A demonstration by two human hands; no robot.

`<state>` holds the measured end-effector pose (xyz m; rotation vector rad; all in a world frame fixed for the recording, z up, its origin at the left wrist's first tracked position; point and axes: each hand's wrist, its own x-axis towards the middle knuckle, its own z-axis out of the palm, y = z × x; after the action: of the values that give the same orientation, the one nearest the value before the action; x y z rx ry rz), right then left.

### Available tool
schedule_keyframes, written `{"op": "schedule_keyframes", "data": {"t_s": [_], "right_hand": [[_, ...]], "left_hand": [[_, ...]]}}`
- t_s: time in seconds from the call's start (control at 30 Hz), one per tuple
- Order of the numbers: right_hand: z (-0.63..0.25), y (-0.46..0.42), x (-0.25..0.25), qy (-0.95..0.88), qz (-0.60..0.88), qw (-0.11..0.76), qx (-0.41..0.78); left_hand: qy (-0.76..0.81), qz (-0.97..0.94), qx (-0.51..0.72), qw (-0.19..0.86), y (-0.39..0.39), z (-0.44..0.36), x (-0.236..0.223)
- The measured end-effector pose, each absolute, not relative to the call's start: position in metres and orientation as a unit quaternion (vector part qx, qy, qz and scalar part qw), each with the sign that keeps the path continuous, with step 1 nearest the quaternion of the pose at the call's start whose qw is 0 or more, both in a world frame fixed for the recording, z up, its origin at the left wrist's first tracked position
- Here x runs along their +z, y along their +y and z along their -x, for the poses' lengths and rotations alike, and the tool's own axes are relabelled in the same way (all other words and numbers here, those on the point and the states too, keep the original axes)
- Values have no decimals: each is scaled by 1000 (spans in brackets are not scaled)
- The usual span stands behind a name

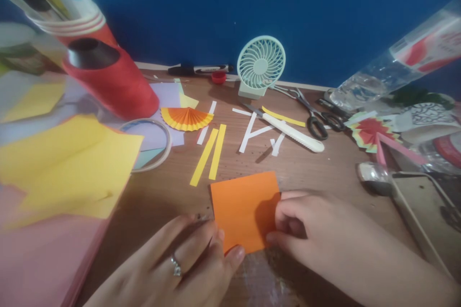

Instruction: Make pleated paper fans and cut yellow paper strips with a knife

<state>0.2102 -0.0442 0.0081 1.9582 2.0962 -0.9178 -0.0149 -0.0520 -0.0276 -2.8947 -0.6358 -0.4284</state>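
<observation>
A square of orange paper [245, 211] lies on the wooden table in front of me. At its lower left corner my left hand [194, 254], with a ring on one finger, grips the edge, thumb on top of the sheet. My right hand [306, 225] pinches the right edge between curled fingers and thumb, casting a shadow on the paper. Just beyond the sheet are two yellow paper strips [211, 153]. Behind them sits a pleated orange and yellow paper fan [187, 118]. A white craft knife [293, 132] rests among white paper strips [248, 134].
Left: yellow paper sheets [72, 163], a tape roll [167, 146], a red cone [118, 81] and a cup of pens [68, 24]. Back: a small green fan [261, 64], a marker [198, 69] and scissors [317, 124]. Right: a plastic bottle [396, 62] and a phone [425, 216].
</observation>
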Motion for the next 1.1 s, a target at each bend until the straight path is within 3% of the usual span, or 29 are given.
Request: {"op": "schedule_keyframes", "data": {"t_s": [0.87,1.1], "right_hand": [[-213,-42,5,708,-639,71,-292],[-212,-41,8,714,-633,67,-291]], "left_hand": [[-201,964,-161,63,-53,17,-30],[-247,959,-138,-17,-60,24,-32]]}}
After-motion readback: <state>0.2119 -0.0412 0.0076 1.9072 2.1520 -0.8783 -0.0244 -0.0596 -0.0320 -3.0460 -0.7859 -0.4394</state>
